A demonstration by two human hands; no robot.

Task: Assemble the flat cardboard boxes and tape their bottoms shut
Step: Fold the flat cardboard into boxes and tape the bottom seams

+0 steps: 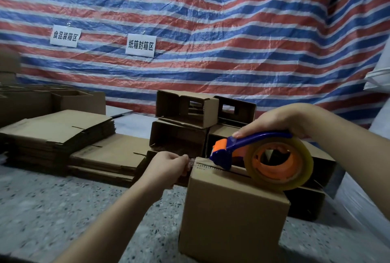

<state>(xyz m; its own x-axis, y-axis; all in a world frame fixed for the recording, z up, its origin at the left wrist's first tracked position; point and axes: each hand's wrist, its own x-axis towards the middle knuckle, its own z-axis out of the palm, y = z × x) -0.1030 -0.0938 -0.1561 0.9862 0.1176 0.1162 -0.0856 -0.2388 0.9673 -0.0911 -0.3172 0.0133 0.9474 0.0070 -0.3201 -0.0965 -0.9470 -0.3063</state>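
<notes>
A brown cardboard box stands on the speckled floor in front of me, its folded flaps facing up with a seam along the top. My right hand grips the blue handle of a blue and orange tape dispenser that carries a roll of clear tape and rests on the box's seam. At the box's far left edge my left hand pinches the free end of the clear tape.
Stacks of flat cardboard boxes lie on the floor at the left. Several assembled boxes are piled behind the one in front. A striped red, white and blue tarp with two paper signs forms the back wall.
</notes>
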